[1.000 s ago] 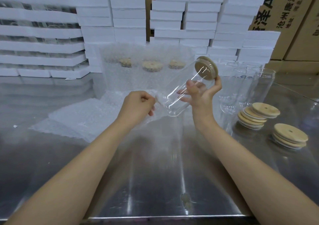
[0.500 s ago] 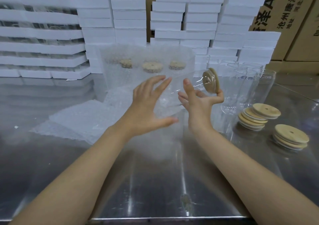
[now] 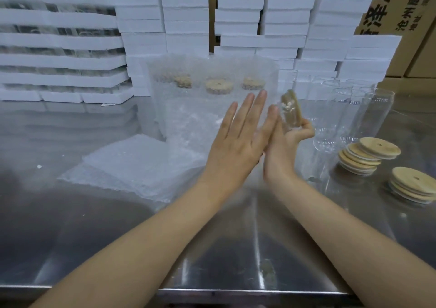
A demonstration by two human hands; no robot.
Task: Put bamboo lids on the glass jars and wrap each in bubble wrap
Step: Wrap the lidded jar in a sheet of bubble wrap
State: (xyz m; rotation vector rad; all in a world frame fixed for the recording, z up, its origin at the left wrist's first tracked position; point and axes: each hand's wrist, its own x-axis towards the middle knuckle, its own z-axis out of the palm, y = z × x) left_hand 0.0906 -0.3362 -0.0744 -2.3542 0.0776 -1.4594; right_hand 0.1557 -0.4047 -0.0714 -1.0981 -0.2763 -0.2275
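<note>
My right hand (image 3: 284, 144) holds a clear glass jar above the table, thumb curled under its bamboo lid (image 3: 292, 110), which faces right and is seen almost edge-on. My left hand (image 3: 238, 137) lies flat with straight fingers against the jar's left side, hiding most of the glass. A sheet of bubble wrap (image 3: 188, 123) stands up behind the hands; whether it covers the jar I cannot tell. More flat bubble wrap sheets (image 3: 132, 163) lie on the table to the left.
Three wrapped, lidded jars (image 3: 218, 85) stand behind. Several open glass jars (image 3: 368, 116) stand at right, with two stacks of bamboo lids (image 3: 370, 153) (image 3: 414, 185) in front of them. White foam trays (image 3: 262, 19) and cardboard boxes (image 3: 401, 5) line the back of the steel table (image 3: 236, 248).
My left hand let go of the bubble wrap edge, opened, and now lies flat against the jar. The right hand turned the jar so its lid faces right, edge-on.
</note>
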